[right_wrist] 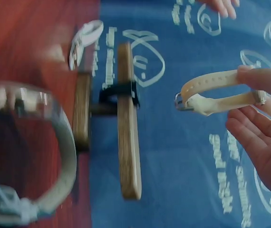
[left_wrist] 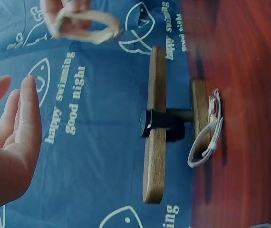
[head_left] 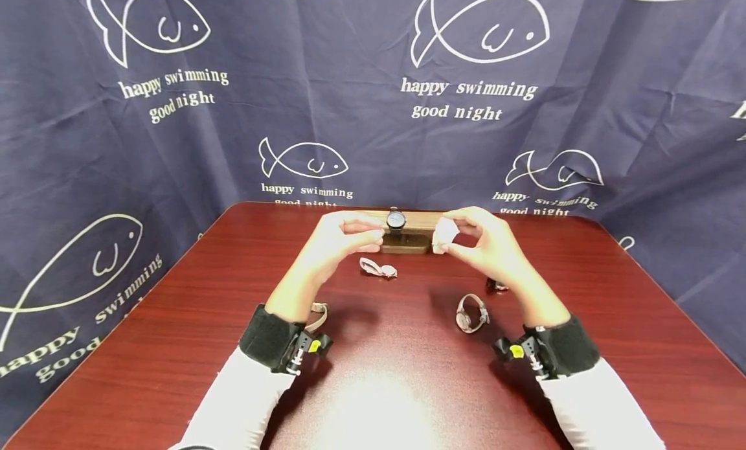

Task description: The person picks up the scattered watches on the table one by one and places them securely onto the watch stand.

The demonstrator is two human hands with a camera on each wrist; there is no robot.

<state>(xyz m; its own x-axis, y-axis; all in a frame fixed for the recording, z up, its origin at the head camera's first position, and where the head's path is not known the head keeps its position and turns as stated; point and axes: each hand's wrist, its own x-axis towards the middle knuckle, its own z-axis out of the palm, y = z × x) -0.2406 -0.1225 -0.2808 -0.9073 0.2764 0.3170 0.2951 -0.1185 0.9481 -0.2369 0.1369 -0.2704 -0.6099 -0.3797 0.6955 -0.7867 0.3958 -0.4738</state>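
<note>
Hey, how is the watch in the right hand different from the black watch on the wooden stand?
The cream-strapped watch is pinched in the right hand and held up in the air, while the black watch sits wrapped around the wooden stand's crossbar. The held one has a pale strap; the mounted one is dark all over. Both straps are closed into a loop.

Dark red wooden table (head_left: pixel 175 346) with items lying on it.
A wooden watch stand (head_left: pixel 406 241) is standing near the far edge; a pale watch (head_left: pixel 377 267) is lying just before it, a pinkish watch (head_left: pixel 471 313) nearer, and a tan strap (head_left: pixel 317 316) at left.
</note>
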